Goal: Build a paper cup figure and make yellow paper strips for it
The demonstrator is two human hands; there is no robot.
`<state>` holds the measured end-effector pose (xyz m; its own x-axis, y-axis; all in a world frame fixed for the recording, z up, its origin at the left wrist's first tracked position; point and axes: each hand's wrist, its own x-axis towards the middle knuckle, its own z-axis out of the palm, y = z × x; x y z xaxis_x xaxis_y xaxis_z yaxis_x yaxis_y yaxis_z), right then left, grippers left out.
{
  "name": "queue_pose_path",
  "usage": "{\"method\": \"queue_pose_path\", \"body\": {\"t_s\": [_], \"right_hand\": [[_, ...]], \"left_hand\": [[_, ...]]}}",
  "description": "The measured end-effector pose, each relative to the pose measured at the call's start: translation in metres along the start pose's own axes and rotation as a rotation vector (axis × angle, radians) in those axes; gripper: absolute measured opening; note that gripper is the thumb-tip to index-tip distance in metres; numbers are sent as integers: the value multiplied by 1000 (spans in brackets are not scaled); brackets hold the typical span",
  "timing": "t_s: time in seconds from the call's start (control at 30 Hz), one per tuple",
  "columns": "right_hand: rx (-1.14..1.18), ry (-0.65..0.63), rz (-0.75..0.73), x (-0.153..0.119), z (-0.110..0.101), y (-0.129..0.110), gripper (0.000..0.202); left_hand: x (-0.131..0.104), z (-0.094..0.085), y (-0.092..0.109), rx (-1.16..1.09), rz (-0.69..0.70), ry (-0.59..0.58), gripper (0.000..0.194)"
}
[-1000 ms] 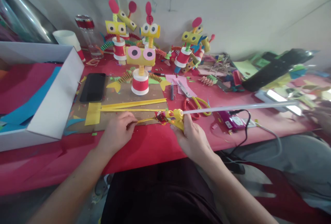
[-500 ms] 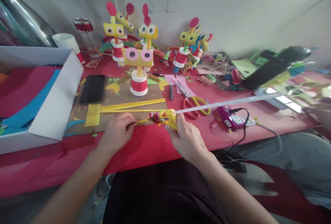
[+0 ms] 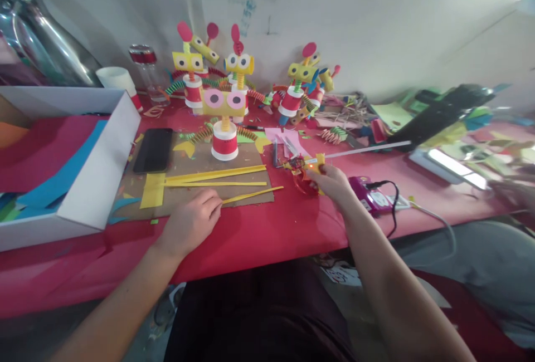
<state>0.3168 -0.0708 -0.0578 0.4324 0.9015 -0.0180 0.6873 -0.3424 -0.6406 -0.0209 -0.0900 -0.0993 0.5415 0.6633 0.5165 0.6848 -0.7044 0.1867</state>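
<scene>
Fingers closed, my left hand pinches one end of a narrow yellow paper strip, which points right over the front edge of a brown cardboard sheet. More yellow strips lie on that sheet, by a yellow paper piece. To the right, my right hand grips a small yellow glue gun. Its reddish, messy nozzle end faces left, and a long clear glue stick sticks out behind it. Scissors lie partly hidden under the gun.
Cup figures with yellow paper heads, one of them a pink-eyed figure, stand at the back. A phone and a white box of coloured paper are at left. Right are a purple power adapter and a black device.
My right hand has carried the glue gun right and away from the strip, over the scissors. My left hand still pinches the strip, whose far end now shows.
</scene>
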Motion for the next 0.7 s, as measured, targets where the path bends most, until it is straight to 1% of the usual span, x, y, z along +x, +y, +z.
{"method": "queue_pose_path", "body": {"t_s": [0.1,0.17,0.2,0.23,0.27,0.3,0.33,0.37,0.43,0.53,0.7], "right_hand": [[-174,43,9,5,0,1,19],[-253,106,-6,-5,3,-3,22],[-289,157,-44,-13,6,-5,24],[-311,199,-111,-23,10,-9,26],[-332,236,-231,-33,16,-13,24],[-322,232,-392,-43,23,-17,21],[-276,162,-564,-52,32,-22,18],[-209,74,-696,-60,40,-28,18],[-109,-42,-837,-69,55,-37,19],[-93,-124,-915,-67,68,-45,23],[-202,-263,-1066,-56,68,-42,26]], "left_hand": [[0,1,0,21,21,-4,19],[0,1,-1,21,21,-8,19],[0,0,-1,19,21,-12,20],[1,0,0,17,19,-24,22],[2,-1,0,13,15,-45,24],[3,-2,0,11,11,-70,26],[4,-3,1,10,7,-99,28],[4,-4,1,12,3,-124,29],[6,-6,2,20,1,-151,30],[6,-7,4,-2,5,-158,30],[8,-7,5,-34,31,-193,29]]}}
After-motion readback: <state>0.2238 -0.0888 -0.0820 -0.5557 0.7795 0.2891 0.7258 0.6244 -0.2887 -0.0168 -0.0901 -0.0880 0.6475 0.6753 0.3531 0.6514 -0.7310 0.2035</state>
